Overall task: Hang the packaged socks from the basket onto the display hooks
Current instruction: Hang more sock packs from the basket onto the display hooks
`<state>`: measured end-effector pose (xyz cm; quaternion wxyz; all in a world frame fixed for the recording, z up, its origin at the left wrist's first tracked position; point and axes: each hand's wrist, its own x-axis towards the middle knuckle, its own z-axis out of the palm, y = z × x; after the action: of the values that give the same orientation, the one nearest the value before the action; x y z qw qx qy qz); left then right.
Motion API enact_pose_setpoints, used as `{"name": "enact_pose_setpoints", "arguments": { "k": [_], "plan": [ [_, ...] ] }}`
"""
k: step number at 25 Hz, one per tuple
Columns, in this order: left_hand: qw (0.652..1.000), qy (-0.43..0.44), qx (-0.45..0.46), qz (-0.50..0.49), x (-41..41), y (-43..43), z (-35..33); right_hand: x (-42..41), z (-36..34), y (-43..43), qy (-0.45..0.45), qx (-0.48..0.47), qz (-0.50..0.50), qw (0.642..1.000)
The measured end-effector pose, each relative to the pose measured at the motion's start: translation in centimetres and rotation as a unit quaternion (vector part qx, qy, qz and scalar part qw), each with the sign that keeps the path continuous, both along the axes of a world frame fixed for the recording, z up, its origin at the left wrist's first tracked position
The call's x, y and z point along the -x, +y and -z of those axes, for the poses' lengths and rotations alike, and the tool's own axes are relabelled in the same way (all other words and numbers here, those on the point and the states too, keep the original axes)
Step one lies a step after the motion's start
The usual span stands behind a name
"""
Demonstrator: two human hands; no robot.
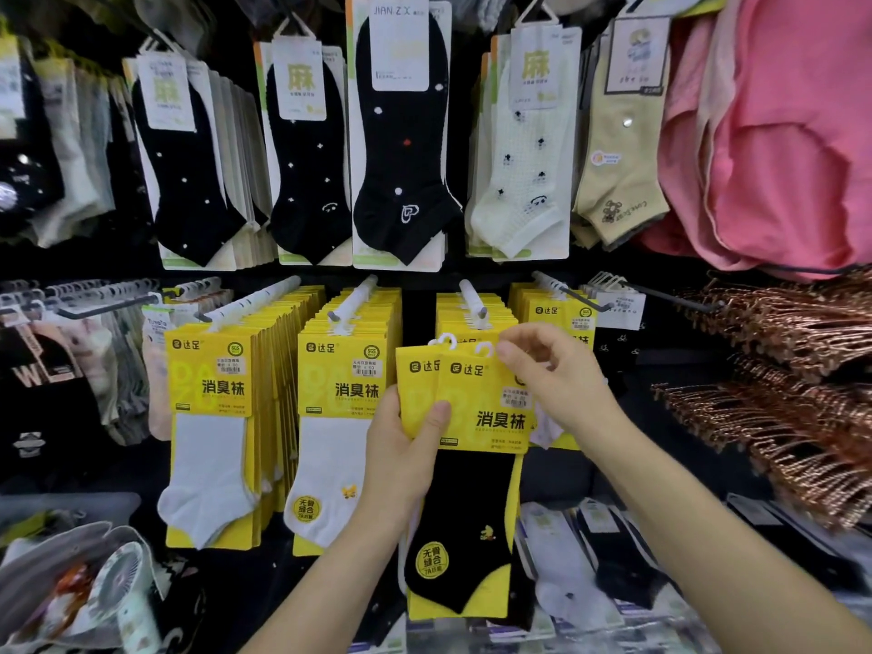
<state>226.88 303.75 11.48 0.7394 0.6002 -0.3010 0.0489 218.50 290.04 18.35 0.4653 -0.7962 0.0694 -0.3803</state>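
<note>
Two packs of black socks (476, 417) up in front of the lower row, fanned one behind the other, just below the third display peg (472, 299) from the left and not on it. Gripped low on the yellow cards by the left hand (401, 455), thumb flat across the front, fingers wrapped behind. Pinched at the top right corner by the right hand (557, 375), fingers curled in close beside the front pack's white hanger loop (486, 349). Bright yellow header cards, black lettering, a price sticker; below, a black ankle sock with a tiny yellow motif and a round yellow badge near the toe. Four pegs across this row loaded with stacks (212, 370) of the same yellow cards, white socks fronting the two on the left. Up above, five fronts: three black dotted socks (401, 148), one white sock (519, 148), one beige sock (618, 148).
</note>
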Motion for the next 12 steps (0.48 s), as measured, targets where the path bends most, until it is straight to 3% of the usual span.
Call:
{"name": "enact_pose_setpoints", "arguments": {
  "k": [3, 7, 12],
  "plan": [
    [1.0, -0.008, -0.023, 0.005, 0.0, -0.3, 0.3, 0.0, -1.4, -0.6, 0.042, 0.094, 0.022, 0.994],
    [0.999, -0.03, -0.032, 0.006, -0.5, -0.5, 0.3, -1.2, -2.7, -1.2, 0.052, 0.05, 0.023, 0.997],
    [0.999, -0.005, 0.021, -0.042, -1.8, 2.0, 0.9, -3.5, -4.2, -2.0, 0.029, 0.019, 0.055, 0.998]
  ]
}}
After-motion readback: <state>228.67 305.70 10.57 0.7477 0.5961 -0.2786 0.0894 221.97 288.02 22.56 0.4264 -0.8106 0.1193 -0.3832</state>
